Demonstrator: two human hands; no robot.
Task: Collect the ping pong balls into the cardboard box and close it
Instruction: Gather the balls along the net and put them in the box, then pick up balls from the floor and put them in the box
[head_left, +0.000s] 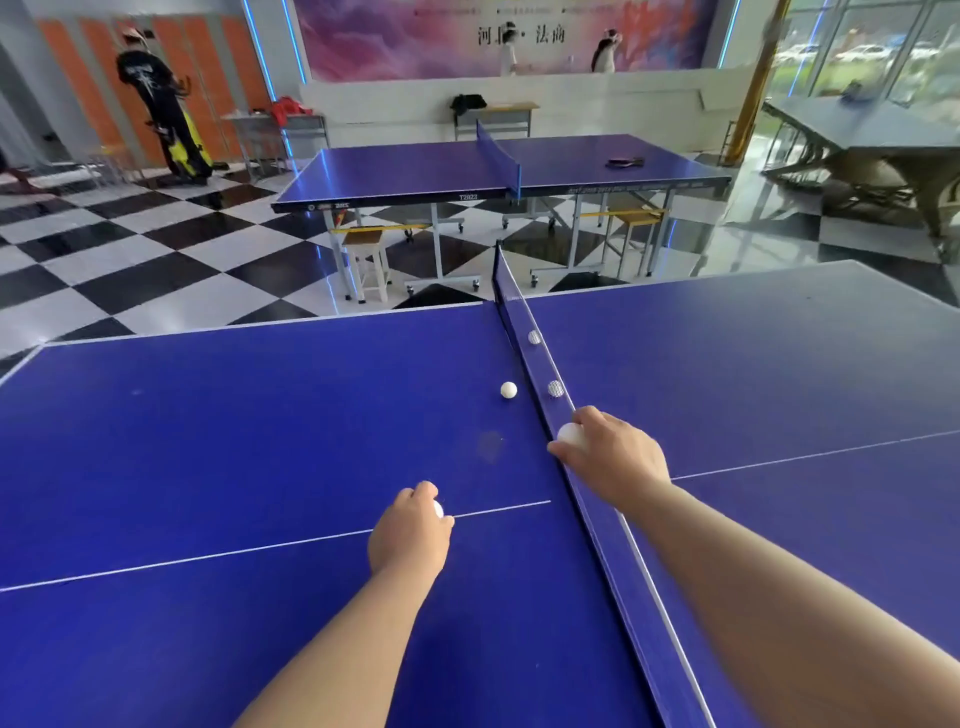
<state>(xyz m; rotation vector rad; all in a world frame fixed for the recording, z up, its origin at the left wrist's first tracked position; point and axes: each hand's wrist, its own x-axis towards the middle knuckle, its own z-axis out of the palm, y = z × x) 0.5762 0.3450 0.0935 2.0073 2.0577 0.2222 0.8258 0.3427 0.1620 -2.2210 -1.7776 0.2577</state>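
I stand at a blue ping pong table (208, 441) split by a dark net (524, 332). My left hand (410, 535) is closed around a white ping pong ball (438, 509) just above the table's white centre line. My right hand (613, 457) reaches over the net and grips another white ball (571, 434). A loose white ball (508, 389) lies on the left half close to the net. Two more balls (555, 388) (534, 338) show through the net mesh on the right half. No cardboard box is in view.
A second blue table (415, 171) with paddles (626, 162) stands beyond, stools (369, 260) beneath it. A folded grey table (862, 135) is at the right. A person (156, 104) stands far left on the checkered floor (130, 249); two others stand by the back wall.
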